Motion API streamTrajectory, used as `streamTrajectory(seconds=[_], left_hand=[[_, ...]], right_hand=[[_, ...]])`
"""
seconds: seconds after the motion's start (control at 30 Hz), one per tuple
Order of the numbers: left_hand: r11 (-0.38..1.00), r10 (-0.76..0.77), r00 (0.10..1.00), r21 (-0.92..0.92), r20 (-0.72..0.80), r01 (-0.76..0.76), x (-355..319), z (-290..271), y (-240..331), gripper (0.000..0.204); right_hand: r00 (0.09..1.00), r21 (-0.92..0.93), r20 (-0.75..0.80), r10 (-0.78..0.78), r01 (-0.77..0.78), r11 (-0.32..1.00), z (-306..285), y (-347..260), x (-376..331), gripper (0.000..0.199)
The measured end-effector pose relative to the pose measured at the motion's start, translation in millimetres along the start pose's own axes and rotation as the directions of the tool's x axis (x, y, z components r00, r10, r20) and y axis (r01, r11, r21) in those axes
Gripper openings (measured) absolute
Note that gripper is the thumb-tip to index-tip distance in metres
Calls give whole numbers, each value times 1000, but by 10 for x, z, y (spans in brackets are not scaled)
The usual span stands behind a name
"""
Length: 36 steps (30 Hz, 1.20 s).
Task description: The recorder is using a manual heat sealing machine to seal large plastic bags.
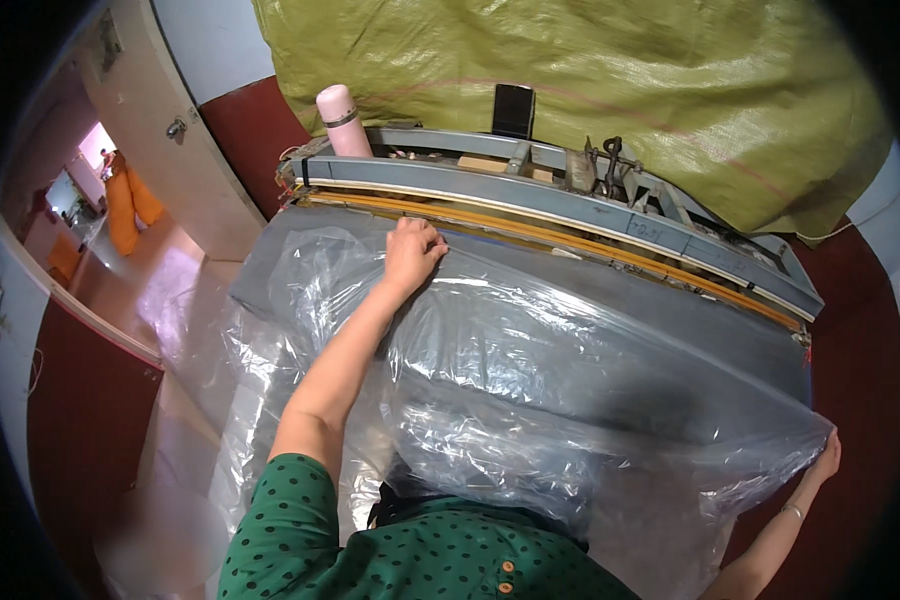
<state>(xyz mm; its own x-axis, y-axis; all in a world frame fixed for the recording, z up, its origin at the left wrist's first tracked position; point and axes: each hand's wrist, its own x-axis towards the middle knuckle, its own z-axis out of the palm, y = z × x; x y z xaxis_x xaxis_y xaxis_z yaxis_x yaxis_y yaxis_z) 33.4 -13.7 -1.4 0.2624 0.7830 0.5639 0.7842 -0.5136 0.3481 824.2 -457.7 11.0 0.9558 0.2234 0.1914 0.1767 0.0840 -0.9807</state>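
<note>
A large sheet of clear plastic film (480, 340) spreads over a grey work table (590, 285), wrinkled and shiny, and hangs down toward my body. At the far edge of the table, my left hand (413, 252) is closed on the film's upper edge, close to the long machine bar. My right hand (825, 460) is out at the right end, fingers closed on the film's corner. Between both hands the film's edge runs taut in a slanting line. Part of each hand's fingertips is hidden.
A long grey metal sealing-type bar (570, 205) with orange strips (540, 228) spans the table's back. On it stand a pink flask (343, 122), a dark phone (513, 110) and a metal clamp (613, 165). A yellow-green tarp (590, 70) hangs behind. An open door (170, 130) is at left.
</note>
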Motion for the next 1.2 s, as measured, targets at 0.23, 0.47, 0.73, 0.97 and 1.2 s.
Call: streamTrajectory(seconds=[0.23, 0.47, 0.73, 0.97, 1.2], left_hand=[[655, -533, 807, -728, -255, 202, 105, -210, -295, 12], [793, -531, 791, -507, -304, 338, 233, 40, -1404, 19], [795, -553, 765, -483, -330, 366, 380, 172, -1536, 17], [588, -748, 606, -693, -270, 417, 341, 61, -1504, 12], [564, -622, 778, -740, -89, 366, 263, -157, -1130, 10]], right_hand=[[923, -262, 58, -381, 382, 886, 1148, -85, 143, 28], [955, -277, 61, -289, 294, 915, 2658, 682, -150, 21], [912, -528, -11, -410, 343, 777, 2880, 591, -123, 21], [978, -149, -110, -179, 162, 975, 2800, 600, -17, 17], [840, -353, -79, -536, 479, 803, 3106, 93, -769, 24]])
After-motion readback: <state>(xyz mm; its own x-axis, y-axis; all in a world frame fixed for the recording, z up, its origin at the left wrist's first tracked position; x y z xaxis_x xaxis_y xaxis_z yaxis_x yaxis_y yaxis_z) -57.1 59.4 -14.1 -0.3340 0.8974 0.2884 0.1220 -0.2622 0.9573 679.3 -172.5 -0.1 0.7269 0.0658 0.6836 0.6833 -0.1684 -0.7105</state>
